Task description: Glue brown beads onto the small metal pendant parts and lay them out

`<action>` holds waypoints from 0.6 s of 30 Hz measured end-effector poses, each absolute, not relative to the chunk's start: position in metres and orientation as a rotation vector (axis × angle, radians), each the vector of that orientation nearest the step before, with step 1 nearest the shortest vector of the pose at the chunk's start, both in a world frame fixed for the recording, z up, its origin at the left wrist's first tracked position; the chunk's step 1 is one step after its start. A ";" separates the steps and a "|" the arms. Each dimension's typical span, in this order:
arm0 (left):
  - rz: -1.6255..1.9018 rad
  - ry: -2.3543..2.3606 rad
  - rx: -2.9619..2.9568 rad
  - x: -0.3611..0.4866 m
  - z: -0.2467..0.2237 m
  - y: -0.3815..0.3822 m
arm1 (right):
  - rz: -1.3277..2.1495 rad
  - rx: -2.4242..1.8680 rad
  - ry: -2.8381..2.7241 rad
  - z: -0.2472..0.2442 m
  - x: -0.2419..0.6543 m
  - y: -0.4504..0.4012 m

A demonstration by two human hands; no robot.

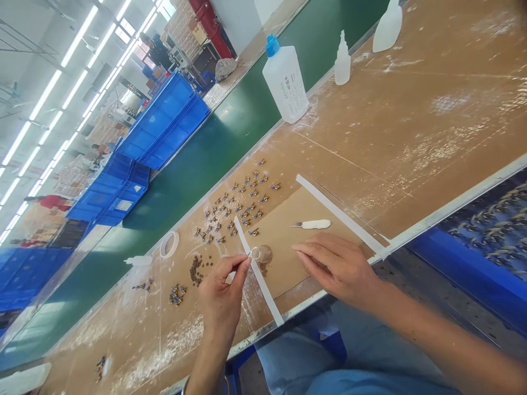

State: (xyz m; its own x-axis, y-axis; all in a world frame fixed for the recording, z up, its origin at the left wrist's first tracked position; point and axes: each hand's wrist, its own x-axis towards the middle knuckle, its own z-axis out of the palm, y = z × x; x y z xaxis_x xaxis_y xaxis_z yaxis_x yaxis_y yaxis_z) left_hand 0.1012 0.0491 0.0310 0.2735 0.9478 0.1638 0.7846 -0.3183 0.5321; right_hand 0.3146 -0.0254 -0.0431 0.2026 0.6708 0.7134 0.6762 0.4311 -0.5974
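My left hand (224,291) is closed in a pinch, with a tiny dark tip at its fingers too small to name. Its fingertips are beside a small, clear round cup (265,253) on the cardboard sheet (284,280). To the right, my right hand (335,266) is held low over the sheet, thumb and fingers together; anything between them is hidden. A white-handled knife (316,224) lies just beyond it. Several small blue-and-gold figurines (253,207) stand past the cup. Left of them is a pile of small brown round pieces (195,270).
White tape strips (341,214) border the sheet. A tape roll (169,244) and a small bottle (140,260) lie at left. A large blue-capped bottle (287,82) and a dropper bottle (342,63) stand farther back. Blue crates (164,126) line the green belt (230,126).
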 end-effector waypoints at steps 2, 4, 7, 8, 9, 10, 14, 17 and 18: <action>0.706 1.639 2.152 0.093 0.035 0.042 | -0.001 -1.252 -1.484 -0.042 0.315 -0.026; 0.762 1.738 2.067 0.077 0.037 0.033 | -0.004 -1.253 -1.480 -0.042 0.316 -0.027; 0.823 1.898 1.913 0.041 0.030 0.019 | -0.035 -1.258 -1.486 -0.043 0.315 -0.028; 0.834 1.942 1.868 0.028 0.025 0.015 | -0.049 -1.254 -1.491 -0.044 0.315 -0.028; 0.830 1.977 1.828 0.016 0.019 0.012 | -0.059 -1.251 -1.494 -0.045 0.314 -0.028; 0.822 2.000 1.798 0.006 0.013 0.009 | -0.066 -1.248 -1.499 -0.045 0.314 -0.028; 0.789 2.008 1.731 -0.017 -0.007 0.004 | -0.090 -1.249 -1.527 -0.047 0.313 -0.027; 0.804 2.003 1.719 -0.014 -0.011 0.004 | -0.130 -1.266 -1.545 -0.047 0.313 -0.028; 0.804 1.997 1.724 -0.011 -0.011 0.005 | -0.135 -1.269 -1.547 -0.047 0.313 -0.028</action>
